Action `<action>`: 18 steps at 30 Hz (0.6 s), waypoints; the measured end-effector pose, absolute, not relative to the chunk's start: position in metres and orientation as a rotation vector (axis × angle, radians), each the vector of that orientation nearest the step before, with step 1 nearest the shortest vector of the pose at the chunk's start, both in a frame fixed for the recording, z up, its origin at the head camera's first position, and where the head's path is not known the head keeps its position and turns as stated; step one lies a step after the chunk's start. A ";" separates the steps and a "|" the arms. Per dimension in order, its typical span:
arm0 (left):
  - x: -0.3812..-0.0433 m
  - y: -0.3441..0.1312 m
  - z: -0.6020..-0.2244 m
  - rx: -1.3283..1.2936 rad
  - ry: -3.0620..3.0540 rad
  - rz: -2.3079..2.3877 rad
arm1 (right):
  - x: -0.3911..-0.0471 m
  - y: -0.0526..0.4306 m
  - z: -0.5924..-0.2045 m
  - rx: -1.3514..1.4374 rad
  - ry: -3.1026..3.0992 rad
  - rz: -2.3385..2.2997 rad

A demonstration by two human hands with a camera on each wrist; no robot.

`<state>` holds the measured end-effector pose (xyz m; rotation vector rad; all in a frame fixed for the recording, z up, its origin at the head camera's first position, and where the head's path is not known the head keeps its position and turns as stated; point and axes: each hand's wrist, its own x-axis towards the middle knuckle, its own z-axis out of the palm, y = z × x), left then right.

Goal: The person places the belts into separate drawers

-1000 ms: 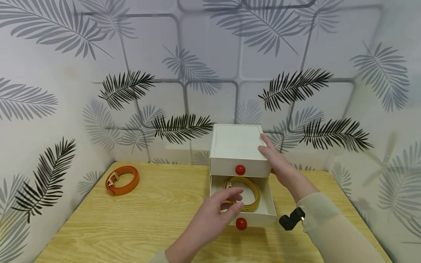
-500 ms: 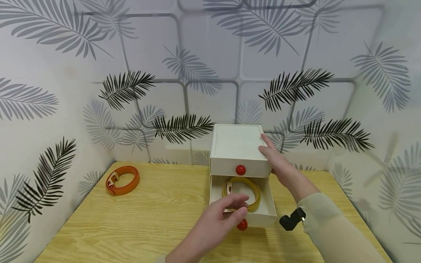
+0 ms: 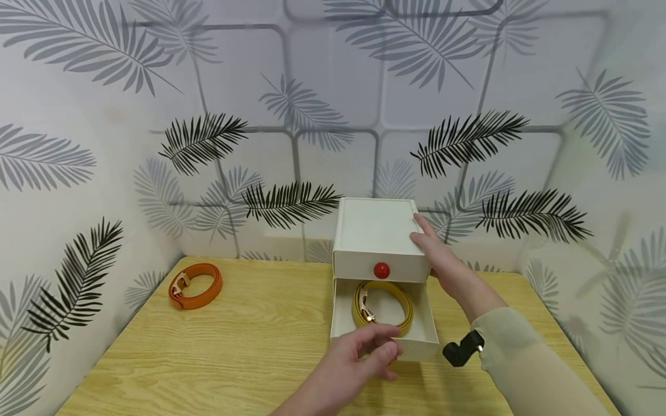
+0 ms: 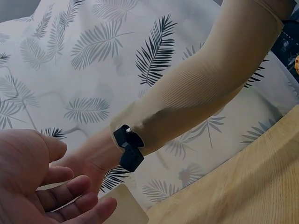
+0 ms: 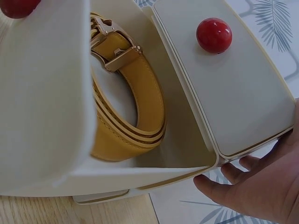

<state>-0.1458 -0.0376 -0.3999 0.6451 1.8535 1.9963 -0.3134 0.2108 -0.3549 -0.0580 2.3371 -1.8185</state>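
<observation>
A white two-drawer box (image 3: 377, 225) with red knobs stands on the table, its lower drawer (image 3: 418, 349) pulled out. Inside that drawer lies a coiled yellow belt (image 5: 150, 93) with a gold-coloured buckle. My left hand (image 3: 350, 370) is at the drawer's front, fingers loosely bent, and hides the lower knob in the head view. The left wrist view finds nothing between those fingers. My right hand (image 3: 447, 263) rests against the box's right side, fingertips on the top edge. Along the side, its fingers (image 5: 212, 187) touch the casing in the right wrist view.
A coiled orange belt (image 3: 207, 297) with a buckle lies at the far left of the wooden table (image 3: 234, 341). Leaf-patterned walls (image 3: 333, 86) close in the back and both sides. A small black device (image 3: 462, 348) is strapped at my right wrist.
My left hand has drawn back slightly towards me and now covers the lower knob. More of the yellow belt and its buckle shows. The right hand keeps its place on the box.
</observation>
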 end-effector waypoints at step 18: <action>-0.138 -0.029 -0.430 0.492 1.550 1.992 | -0.311 0.211 -0.353 -0.065 2.322 -1.821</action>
